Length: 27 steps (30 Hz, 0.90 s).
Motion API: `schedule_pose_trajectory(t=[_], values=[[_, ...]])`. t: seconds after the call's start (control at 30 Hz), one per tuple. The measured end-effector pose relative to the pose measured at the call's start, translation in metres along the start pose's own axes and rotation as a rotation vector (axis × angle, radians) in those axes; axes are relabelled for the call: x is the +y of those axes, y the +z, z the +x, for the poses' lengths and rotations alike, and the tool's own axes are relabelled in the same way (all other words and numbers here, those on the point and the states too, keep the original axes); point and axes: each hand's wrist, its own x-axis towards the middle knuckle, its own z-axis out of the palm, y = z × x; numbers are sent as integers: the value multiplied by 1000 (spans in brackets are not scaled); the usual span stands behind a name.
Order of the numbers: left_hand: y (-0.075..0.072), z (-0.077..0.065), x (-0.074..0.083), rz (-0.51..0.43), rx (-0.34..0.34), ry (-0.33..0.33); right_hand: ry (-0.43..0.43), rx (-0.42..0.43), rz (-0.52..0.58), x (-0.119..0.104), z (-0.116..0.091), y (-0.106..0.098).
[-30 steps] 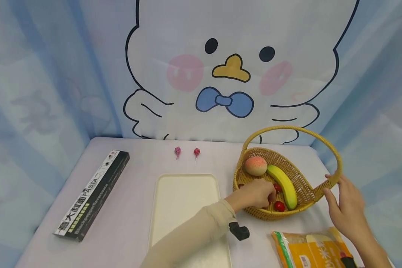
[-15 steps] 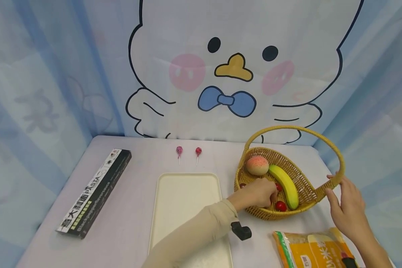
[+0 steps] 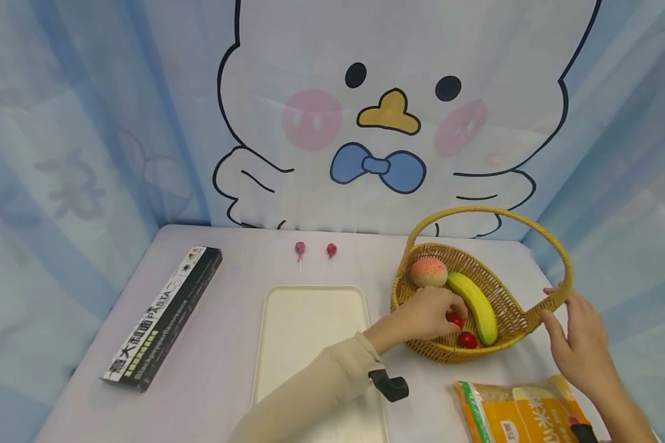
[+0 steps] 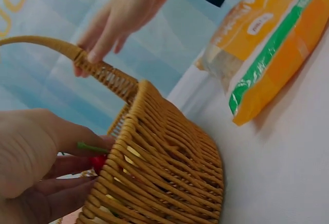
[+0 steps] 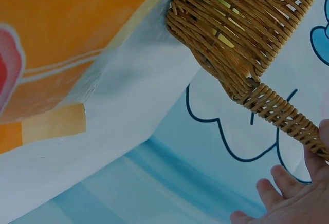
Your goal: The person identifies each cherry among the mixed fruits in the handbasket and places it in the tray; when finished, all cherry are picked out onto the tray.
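Note:
A yellow wicker basket point(image 3: 510, 301) with a tall hooped handle holds a peach point(image 3: 428, 272), a banana point(image 3: 476, 307) and small red cherries. My left hand point(image 3: 429, 312) reaches over the near left rim and pinches a red cherry point(image 4: 97, 162) between thumb and fingers; its green stem shows in the left wrist view. Another cherry point(image 3: 468, 339) lies by the banana's lower end. At the basket's right side my right hand point(image 3: 579, 338) holds the foot of the handle point(image 5: 282, 113) between thumb and fingers, the other fingers spread out.
A cream tray point(image 3: 288, 344) lies left of the basket, partly under the left forearm. Two lollipops point(image 3: 300, 248) lie behind it. A black pasta box point(image 3: 166, 317) lies at far left. An orange grain bag point(image 3: 523, 409) lies in front of the basket.
My left hand has lifted slightly from deeper in the basket, and its fingers are now at a red cherry. The right hand keeps its hold on the handle.

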Motion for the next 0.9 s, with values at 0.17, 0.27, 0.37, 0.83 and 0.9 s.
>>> schedule_pose_trajectory(t=[0.17,0.27,0.37,0.83,0.9], values=[[-8,-9,1,-41,59,24,-8,-3,9,2,0,0],[-12,-12,3,-43,76,31,-16,-3,13,4,1,-1],[-15,-16,4,-48,91,41,-14,-10,10,4,3,-1],[-23,-36,1,-76,158,75,-51,-14,31,7,5,-1],[-24,-39,1,-96,164,81,-59,-8,37,8,5,-2]])
